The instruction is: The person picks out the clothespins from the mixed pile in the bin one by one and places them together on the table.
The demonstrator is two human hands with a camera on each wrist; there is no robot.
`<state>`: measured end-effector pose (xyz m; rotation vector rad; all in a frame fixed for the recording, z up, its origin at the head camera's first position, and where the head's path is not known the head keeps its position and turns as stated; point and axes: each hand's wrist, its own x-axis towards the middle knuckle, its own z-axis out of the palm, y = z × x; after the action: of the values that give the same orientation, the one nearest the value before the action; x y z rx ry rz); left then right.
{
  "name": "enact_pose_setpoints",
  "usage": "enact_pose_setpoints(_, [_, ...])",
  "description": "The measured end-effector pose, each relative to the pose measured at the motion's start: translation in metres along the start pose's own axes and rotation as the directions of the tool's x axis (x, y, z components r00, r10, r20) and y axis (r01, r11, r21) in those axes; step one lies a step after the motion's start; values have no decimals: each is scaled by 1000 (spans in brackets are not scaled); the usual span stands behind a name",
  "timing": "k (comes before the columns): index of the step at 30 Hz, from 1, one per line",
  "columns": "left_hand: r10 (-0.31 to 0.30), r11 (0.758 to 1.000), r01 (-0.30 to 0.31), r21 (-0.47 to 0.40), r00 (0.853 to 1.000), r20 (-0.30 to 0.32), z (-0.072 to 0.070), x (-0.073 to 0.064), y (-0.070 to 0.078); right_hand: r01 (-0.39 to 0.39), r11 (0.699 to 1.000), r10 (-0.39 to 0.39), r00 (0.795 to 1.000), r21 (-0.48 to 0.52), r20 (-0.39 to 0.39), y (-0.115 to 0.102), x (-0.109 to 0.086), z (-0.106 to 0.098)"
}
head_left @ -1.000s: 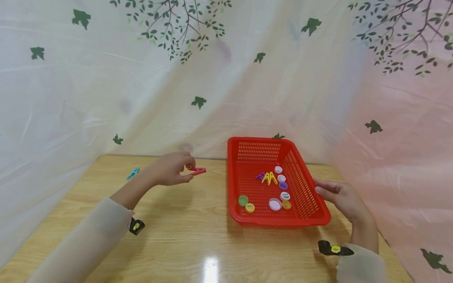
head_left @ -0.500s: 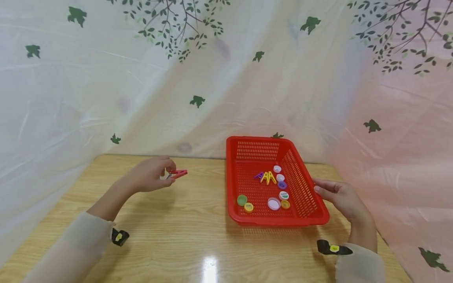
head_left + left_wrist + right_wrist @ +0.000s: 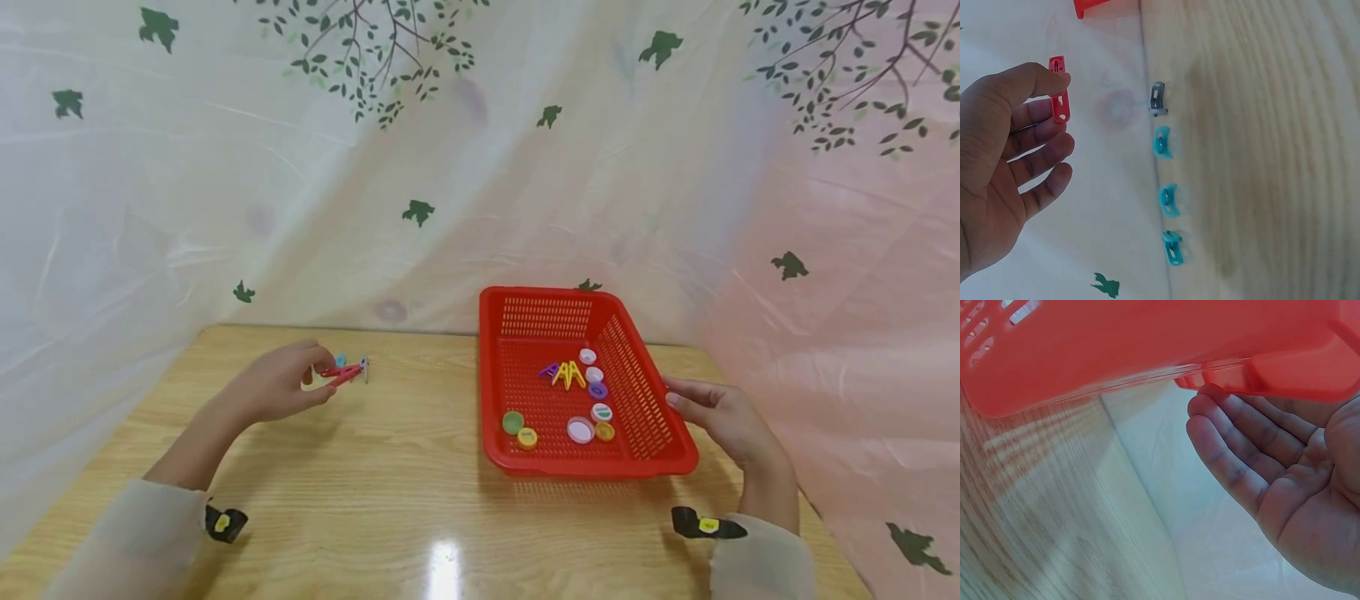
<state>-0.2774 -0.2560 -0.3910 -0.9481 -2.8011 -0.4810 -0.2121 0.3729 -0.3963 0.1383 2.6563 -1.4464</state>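
The head camera looks forward and down from farthest back; wrist cameras sit close to the bare left hand and bare right hand — head and right wrist share the red rectangular slotted plastic basket.

Red plastic forms the basket right of centre in the head view, its rim smooth and faintly glossy, with plastic caps and yellow plastic clips inside. Wood-grained and smooth, the tabletop throws back a bright glare at bottom centre, while the red clip at upper left of the left-wrist view looks like plastic. A creased sheet with a film-like sheen spans the upper frame above matt, cloth-like sleeves at lower left and lower right.
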Motion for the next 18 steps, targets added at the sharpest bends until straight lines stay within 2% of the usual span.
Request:
enact_pose_setpoints(5, [-31, 1000, 31, 4, 999, -23, 3, -14, -9, -1, 1000, 1, 1000, 5, 1, -1, -1, 0])
enact_pose_setpoints(8, [-70, 998, 69, -13, 997, -23, 1, -21, -14, -4, 1000, 4, 1000, 7, 3, -1, -2, 0])
enact_pose_setpoints(18, [-183, 982, 181, -43, 983, -33, -7, -43, -30, 2, 1000, -2, 1000, 12, 4, -1, 0, 0])
